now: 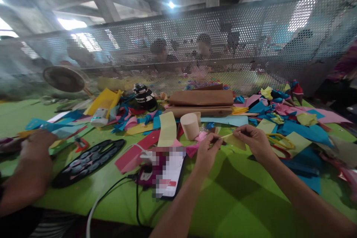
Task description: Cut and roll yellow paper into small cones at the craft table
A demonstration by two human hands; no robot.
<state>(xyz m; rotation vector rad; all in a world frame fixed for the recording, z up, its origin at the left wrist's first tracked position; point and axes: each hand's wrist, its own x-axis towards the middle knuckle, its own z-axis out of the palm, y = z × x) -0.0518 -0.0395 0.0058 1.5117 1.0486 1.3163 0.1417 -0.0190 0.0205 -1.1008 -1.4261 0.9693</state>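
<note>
Between my two hands is a small piece of yellow paper (234,141), held above the green table. My left hand (208,148) pinches its left edge with thumb and fingertips. On the opposite side, my right hand (254,140) grips the same paper with closed fingers. Just behind my left hand lie scraps of pink paper (193,148) and an upright roll of cream tape or paper (190,126). Right of my right hand are yellow-handled scissors (281,142), partly covered by paper pieces.
A phone (173,174) with cables and a dark palette-like tray (89,163) lie to the left. A co-worker's arm (33,167) reaches in there. Folded brown paper (200,98), a black-and-white bottle (144,97) and many coloured scraps line the back, before a perforated metal screen (125,52).
</note>
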